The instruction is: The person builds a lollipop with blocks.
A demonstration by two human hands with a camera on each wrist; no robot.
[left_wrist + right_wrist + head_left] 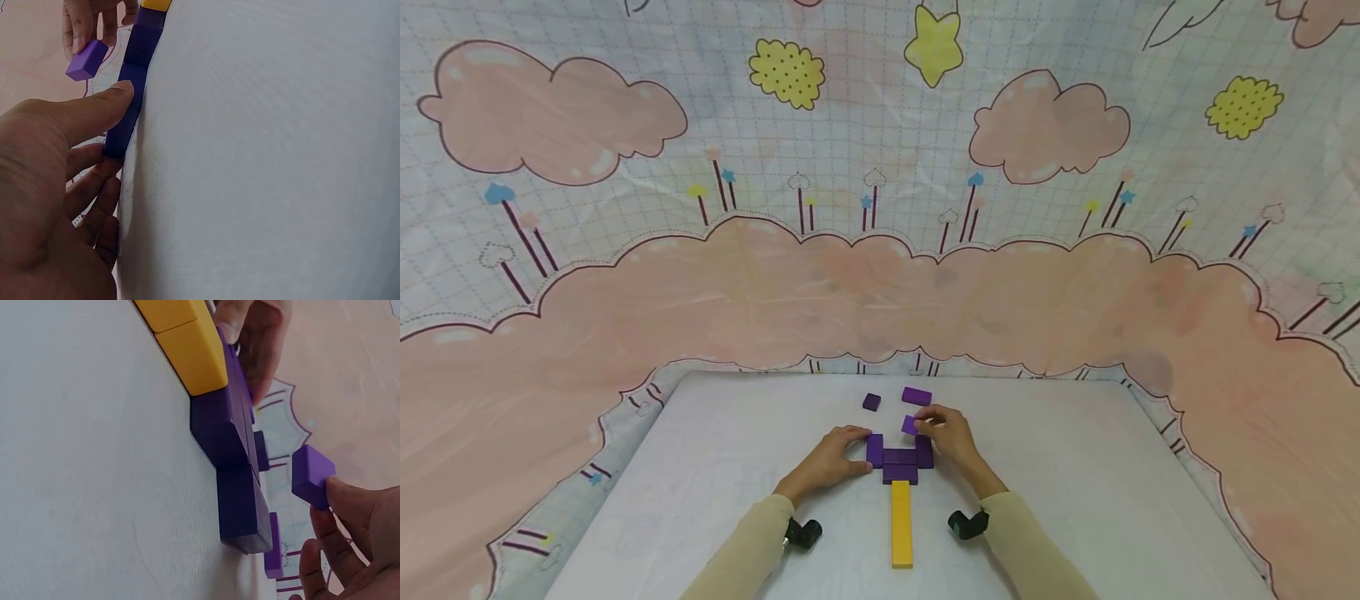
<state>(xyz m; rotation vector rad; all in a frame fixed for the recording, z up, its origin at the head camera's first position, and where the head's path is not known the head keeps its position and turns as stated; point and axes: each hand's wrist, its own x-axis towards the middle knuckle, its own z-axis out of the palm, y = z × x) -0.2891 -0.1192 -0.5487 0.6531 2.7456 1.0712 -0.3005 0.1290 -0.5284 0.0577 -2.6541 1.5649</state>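
Head view: I'm counting seven purple blocks, all lying past the far end of one yellow strip. Four are sitting joined there, two loose ones are lying farther beyond the strip, and the right hand is pinching the seventh, a small purple block, also past that end. The left hand is gripping the left-side purple block, just left of the strip's line. The surface is showing white, with a pink cloud-print cloth hanging behind it, way past the strip.

Left wrist: the left hand's thumb is resting on its block, and a yellow corner's peeking in.

Right wrist: a seam's splitting the strip, so two yellow pieces are showing; the small block's hanging raised in the right hand.
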